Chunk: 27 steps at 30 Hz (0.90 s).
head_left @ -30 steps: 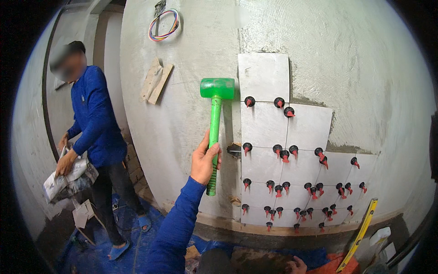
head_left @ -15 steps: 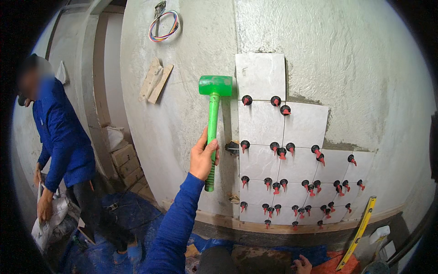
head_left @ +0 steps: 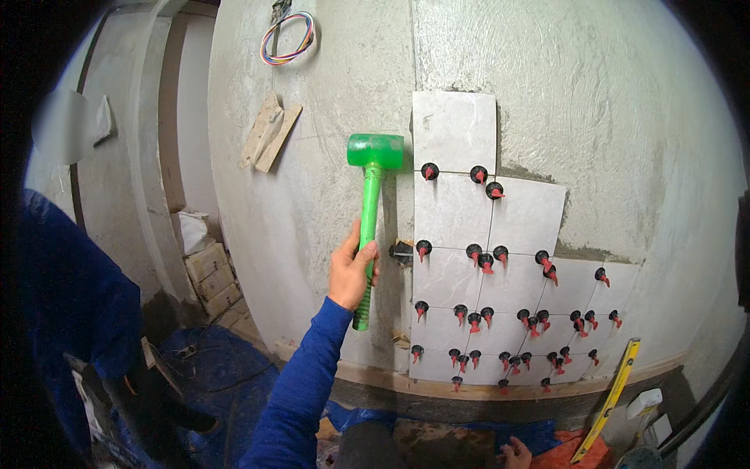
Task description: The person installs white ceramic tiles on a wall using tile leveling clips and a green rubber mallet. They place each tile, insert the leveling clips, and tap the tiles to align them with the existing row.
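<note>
The green rubber mallet [head_left: 375,152] stands upright before the plastered wall [head_left: 312,180], its head level with the topmost tile [head_left: 455,129] and just to that tile's left. Over the last second it has barely shifted; the co-worker in blue [head_left: 62,313] has come much closer. The left hand [head_left: 351,270] is clamped on the handle. The right hand [head_left: 516,453] sits low, grip unclear.

Stacked cardboard boxes [head_left: 209,275], tan and flat-sided, sit on the floor left of the tiled wall [head_left: 500,258], against the doorway's pillar. A crumpled white bag [head_left: 191,230] rests on top of them. No labels, signs or screens can be made out anywhere around that wall.
</note>
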Available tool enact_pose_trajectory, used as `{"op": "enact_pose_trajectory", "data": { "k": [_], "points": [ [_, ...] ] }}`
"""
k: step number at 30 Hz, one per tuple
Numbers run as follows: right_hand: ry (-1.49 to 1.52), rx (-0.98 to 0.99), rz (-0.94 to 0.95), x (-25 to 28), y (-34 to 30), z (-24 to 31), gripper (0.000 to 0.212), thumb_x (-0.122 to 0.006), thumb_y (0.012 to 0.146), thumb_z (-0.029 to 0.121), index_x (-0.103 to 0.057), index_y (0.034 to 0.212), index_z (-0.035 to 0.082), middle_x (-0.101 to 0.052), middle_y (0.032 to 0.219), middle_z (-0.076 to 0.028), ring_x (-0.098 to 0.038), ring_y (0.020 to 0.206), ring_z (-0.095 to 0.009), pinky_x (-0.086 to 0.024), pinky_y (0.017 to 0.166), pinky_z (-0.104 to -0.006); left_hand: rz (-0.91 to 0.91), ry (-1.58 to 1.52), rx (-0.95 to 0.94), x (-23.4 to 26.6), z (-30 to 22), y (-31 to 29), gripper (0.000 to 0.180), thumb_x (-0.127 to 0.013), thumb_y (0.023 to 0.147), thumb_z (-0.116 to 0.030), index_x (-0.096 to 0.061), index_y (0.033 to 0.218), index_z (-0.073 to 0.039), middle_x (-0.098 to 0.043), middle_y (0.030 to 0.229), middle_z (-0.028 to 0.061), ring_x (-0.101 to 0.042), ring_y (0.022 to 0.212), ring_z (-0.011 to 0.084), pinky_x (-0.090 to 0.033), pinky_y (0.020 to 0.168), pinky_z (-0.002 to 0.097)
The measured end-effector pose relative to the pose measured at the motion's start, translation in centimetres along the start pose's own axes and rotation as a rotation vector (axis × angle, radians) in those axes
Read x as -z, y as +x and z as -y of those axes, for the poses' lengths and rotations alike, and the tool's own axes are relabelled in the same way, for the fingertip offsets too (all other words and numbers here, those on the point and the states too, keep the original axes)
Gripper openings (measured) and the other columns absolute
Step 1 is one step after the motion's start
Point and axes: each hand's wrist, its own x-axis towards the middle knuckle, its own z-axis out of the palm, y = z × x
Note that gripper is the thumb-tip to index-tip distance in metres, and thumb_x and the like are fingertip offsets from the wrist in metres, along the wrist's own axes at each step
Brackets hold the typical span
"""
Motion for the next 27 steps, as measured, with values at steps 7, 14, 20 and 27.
{"op": "enact_pose_trajectory", "data": {
  "k": [7, 14, 20, 27],
  "points": [
    [0.093, 0.004, -0.009, -0.7, 0.5, -4.5, 0.043, -0.072, 0.096, 0.014, -0.066, 0.136, -0.001, -0.074, 0.102, -0.006, -0.065, 0.072, -0.011, -0.054, 0.066, -0.0276, 0.042, -0.078, 0.055, 0.0, 1.1, -0.7, 0.063, -0.058, 0.106, -0.017, -0.034, 0.164, -0.009, -0.057, 0.084, 0.0010, -0.056, 0.064, 0.0102, -0.049, 0.052, 0.0275],
    [0.091, -0.057, -0.020, -0.3, 0.4, -5.9, 0.040, -0.072, 0.097, 0.013, -0.067, 0.134, -0.001, -0.073, 0.096, -0.005, -0.065, 0.071, -0.011, -0.052, 0.065, -0.0272, 0.048, -0.047, 0.044, 0.8, 1.7, -1.0, 0.063, -0.058, 0.106, -0.017, -0.033, 0.164, -0.009, -0.057, 0.086, 0.0005, -0.056, 0.067, 0.0095, -0.049, 0.054, 0.0270],
    [-0.045, 0.264, -0.101, -0.6, 0.7, -4.3, 0.038, -0.073, 0.096, 0.013, -0.069, 0.132, 0.000, -0.073, 0.098, -0.004, -0.063, 0.071, -0.010, -0.052, 0.064, -0.0261, 0.057, -0.010, 0.007, 2.0, 1.9, -1.1, 0.063, -0.058, 0.107, -0.018, -0.034, 0.164, -0.010, -0.057, 0.086, 0.0000, -0.055, 0.068, 0.0090, -0.049, 0.054, 0.0265],
    [0.170, -0.060, -0.001, 0.2, 0.5, -2.1, 0.037, -0.074, 0.096, 0.016, -0.070, 0.130, 0.001, -0.073, 0.098, -0.005, -0.063, 0.071, -0.009, -0.052, 0.064, -0.0252, 0.022, -0.010, 0.027, 2.5, 1.9, -1.8, 0.063, -0.059, 0.106, -0.020, -0.036, 0.163, -0.010, -0.058, 0.088, -0.0005, -0.055, 0.067, 0.0086, -0.048, 0.054, 0.0262]
  ]
}}
